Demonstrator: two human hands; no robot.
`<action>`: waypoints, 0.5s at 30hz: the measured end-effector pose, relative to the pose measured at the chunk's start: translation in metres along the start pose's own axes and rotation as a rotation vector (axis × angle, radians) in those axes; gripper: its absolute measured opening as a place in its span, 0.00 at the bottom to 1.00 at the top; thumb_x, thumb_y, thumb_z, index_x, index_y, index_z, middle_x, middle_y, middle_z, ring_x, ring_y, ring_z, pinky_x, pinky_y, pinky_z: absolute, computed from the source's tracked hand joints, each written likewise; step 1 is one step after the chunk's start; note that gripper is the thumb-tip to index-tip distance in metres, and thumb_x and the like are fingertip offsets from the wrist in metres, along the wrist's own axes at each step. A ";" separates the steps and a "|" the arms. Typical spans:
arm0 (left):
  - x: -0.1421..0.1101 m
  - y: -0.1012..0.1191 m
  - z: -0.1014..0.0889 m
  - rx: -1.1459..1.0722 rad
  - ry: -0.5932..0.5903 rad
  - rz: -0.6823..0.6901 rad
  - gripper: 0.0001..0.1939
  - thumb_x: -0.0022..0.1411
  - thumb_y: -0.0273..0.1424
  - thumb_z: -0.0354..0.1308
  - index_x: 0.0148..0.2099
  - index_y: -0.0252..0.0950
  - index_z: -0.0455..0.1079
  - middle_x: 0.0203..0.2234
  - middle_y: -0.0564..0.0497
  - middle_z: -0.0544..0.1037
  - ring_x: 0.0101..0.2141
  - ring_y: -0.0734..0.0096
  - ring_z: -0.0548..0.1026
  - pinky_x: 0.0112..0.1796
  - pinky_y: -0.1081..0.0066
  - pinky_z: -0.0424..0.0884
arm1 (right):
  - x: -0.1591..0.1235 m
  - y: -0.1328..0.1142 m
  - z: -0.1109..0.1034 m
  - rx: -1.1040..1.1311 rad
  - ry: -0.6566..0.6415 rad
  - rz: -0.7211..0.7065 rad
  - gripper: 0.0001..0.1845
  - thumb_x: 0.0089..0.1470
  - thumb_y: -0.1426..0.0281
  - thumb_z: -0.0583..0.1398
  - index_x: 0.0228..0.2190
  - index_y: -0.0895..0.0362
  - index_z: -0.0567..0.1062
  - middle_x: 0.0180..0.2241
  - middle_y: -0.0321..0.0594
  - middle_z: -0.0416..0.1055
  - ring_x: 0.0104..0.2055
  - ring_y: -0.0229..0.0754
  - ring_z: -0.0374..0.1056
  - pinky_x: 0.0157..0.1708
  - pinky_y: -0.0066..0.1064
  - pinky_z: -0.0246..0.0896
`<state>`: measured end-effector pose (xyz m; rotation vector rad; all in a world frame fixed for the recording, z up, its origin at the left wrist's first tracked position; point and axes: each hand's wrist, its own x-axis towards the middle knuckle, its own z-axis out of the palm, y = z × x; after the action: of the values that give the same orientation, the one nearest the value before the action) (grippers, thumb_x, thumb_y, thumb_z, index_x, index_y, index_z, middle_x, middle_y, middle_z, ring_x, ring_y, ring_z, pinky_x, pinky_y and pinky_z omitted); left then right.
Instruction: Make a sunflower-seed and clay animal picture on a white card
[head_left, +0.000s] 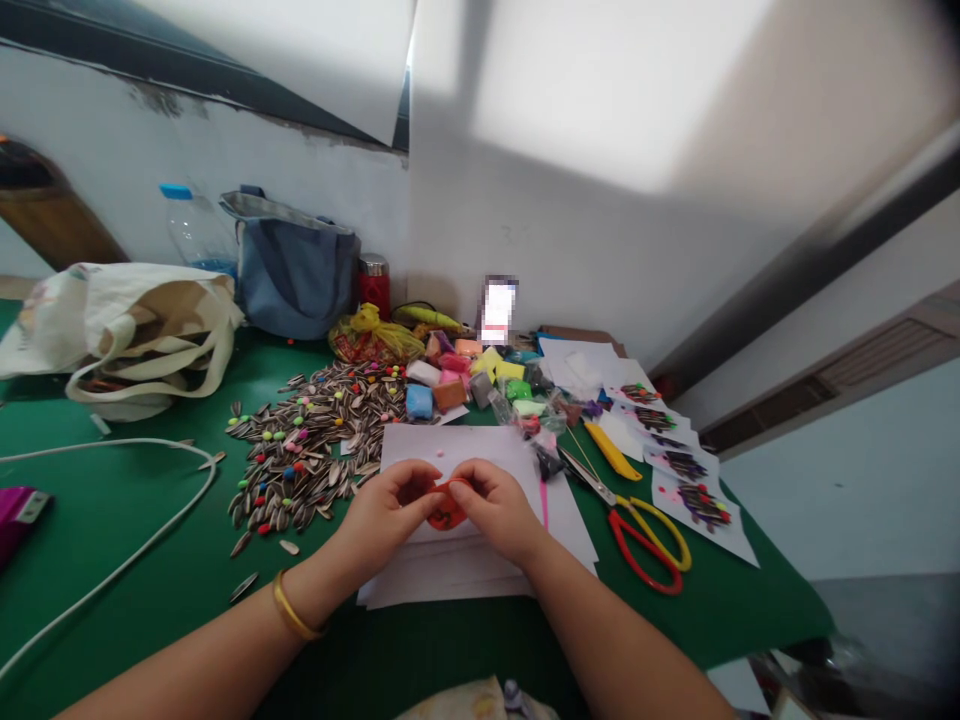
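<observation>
Both hands meet above a stack of white paper (480, 580), pinching a small flat orange-red piece (448, 512) with dark marks on it. I cannot tell whether it is a packet or a lump of clay. My left hand (394, 515) grips its left edge between thumb and fingers, and a gold bangle circles that wrist. On the other side, my right hand (495, 510) has thumb and fingertips closed on the top right edge. A tiny pink ball (440, 454) lies on the paper beyond the hands, and a pink strip (544, 505) lies at the right.
Sunflower seeds (322, 430) mixed with coloured balls spread on the left. Behind the paper are coloured clay blocks (450, 395) and a lit phone (498, 308). Scissors (649, 535) and a yellow cutter (613, 450) lie right, beside seed-decorated cards (739, 535). A white cable (142, 550) curves left.
</observation>
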<state>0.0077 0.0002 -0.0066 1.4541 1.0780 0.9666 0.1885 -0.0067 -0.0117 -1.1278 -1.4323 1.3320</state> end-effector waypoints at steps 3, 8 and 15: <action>0.001 -0.001 -0.001 0.039 0.051 0.061 0.10 0.56 0.37 0.64 0.36 0.35 0.73 0.27 0.51 0.78 0.29 0.68 0.76 0.32 0.69 0.74 | 0.000 -0.001 0.000 -0.052 -0.036 -0.003 0.09 0.54 0.63 0.62 0.33 0.56 0.72 0.31 0.36 0.73 0.33 0.40 0.71 0.35 0.32 0.67; -0.001 0.003 -0.005 0.242 0.074 0.184 0.06 0.58 0.34 0.61 0.36 0.38 0.77 0.30 0.50 0.80 0.32 0.66 0.77 0.37 0.68 0.73 | -0.001 -0.005 0.001 -0.118 -0.050 0.015 0.08 0.54 0.64 0.61 0.32 0.57 0.74 0.30 0.37 0.74 0.33 0.41 0.71 0.35 0.32 0.67; -0.004 -0.002 -0.007 0.351 0.073 0.300 0.10 0.63 0.33 0.60 0.46 0.43 0.78 0.36 0.50 0.81 0.38 0.66 0.77 0.42 0.67 0.72 | -0.002 -0.003 0.002 -0.085 -0.052 0.012 0.12 0.57 0.62 0.59 0.31 0.57 0.76 0.30 0.39 0.76 0.34 0.41 0.73 0.37 0.33 0.69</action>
<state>0.0001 -0.0018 -0.0081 1.9209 1.1448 1.0832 0.1866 -0.0088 -0.0085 -1.1658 -1.5350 1.3284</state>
